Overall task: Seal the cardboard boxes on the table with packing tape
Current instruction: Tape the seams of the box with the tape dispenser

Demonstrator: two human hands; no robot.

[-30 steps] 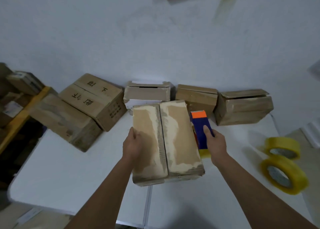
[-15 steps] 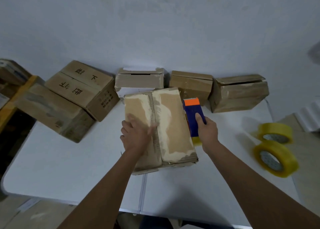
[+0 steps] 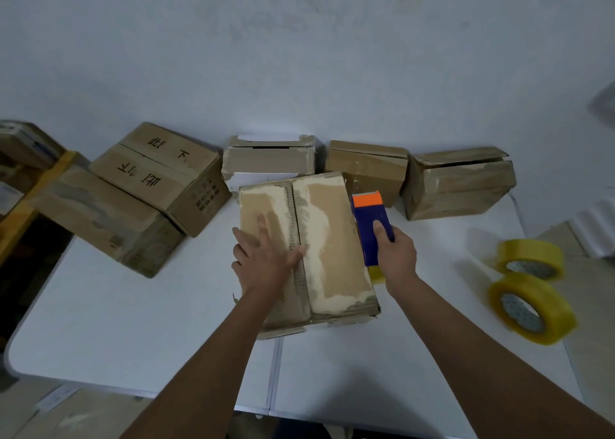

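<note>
Brown corrugated cardboard box point(image 3: 329, 239) at table centre, both top flaps folded shut, their paper skin torn away in pale patches along the middle seam. Left hand point(image 3: 266, 259) lies flat and spread on the left flap, fingers reaching the seam, gripping nothing. Right hand point(image 3: 396, 255) is wrapped around a blue tape dispenser point(image 3: 371, 222) with an orange head and toothed edge, held against the box's right side; a bit of yellow tape roll shows below the palm.

White folding table point(image 3: 133, 322), centre joint running toward the near edge.

Behind the box, along the pale wall: a small box with white inner faces point(image 3: 269, 160), touching or just behind it; a closed small box point(image 3: 366, 165); a worn box with a loose lid flap point(image 3: 459, 182), near the dispenser's far end. Far left: a large carton printed with black Chinese characters point(image 3: 159, 172), upside down to this view, not fully legible, smaller print on its end face too small to read; it rests partly on a second scuffed carton point(image 3: 103, 219).

Right edge of table: two yellow packing tape rolls point(image 3: 532, 305), standing on edge, close together, well apart from the hands.

More boxes and a yellow shelf rail at far left, blurred.
</note>
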